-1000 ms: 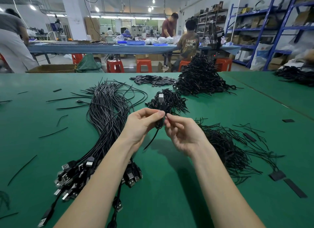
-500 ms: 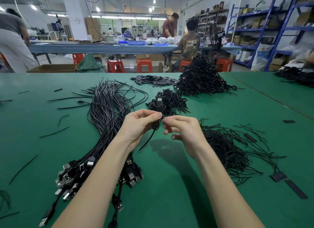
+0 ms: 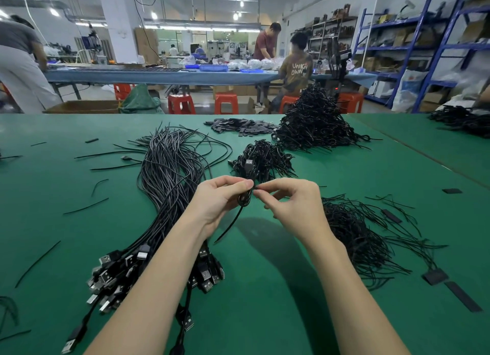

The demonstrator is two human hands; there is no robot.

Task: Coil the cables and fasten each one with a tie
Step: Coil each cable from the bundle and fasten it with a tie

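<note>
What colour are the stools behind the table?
Red-orange stools, plain plastic, seen best in the head view beyond the green table.

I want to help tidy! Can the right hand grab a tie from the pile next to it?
Probably not yet: the right hand is pinching the coiled cable. Nothing blocks the tie pile beside it.

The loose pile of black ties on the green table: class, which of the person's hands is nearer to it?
Right. The right hand is just beside the tie pile; the left hand is farther, beyond the right.
</note>
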